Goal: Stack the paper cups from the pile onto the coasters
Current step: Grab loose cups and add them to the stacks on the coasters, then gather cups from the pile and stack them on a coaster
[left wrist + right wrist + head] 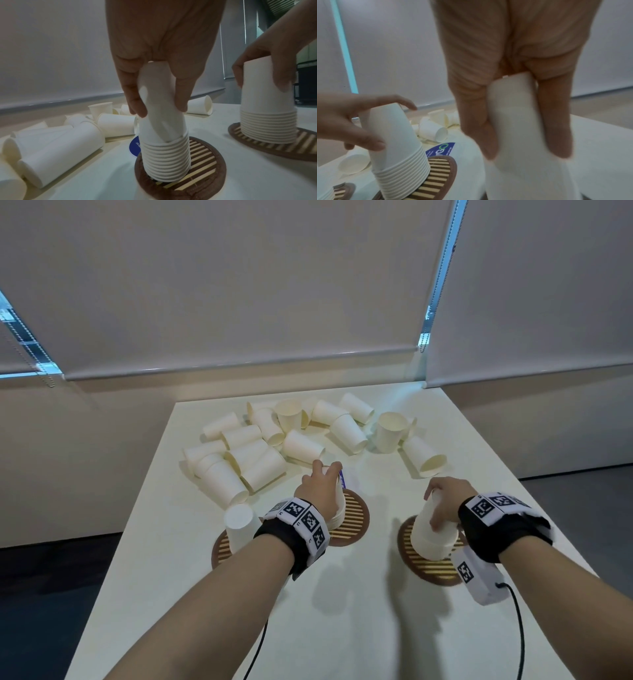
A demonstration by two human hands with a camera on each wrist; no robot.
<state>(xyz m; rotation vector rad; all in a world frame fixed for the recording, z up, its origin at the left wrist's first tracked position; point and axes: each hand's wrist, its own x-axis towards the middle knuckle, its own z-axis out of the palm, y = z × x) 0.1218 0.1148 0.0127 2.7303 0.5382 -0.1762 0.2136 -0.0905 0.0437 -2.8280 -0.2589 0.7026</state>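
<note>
Hands [317,491] gripping coaster-borne cup stacks [432,537]

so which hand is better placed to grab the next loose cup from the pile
Left, probably. The left hand on the middle stack sits right beside the nearest loose cups; the right hand is farther from most of them.

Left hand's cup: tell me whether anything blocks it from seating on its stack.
Nothing visible does. The left hand grips the top cup, already nested over the stack on the middle coaster; the loose cups lie off to the side.
</note>
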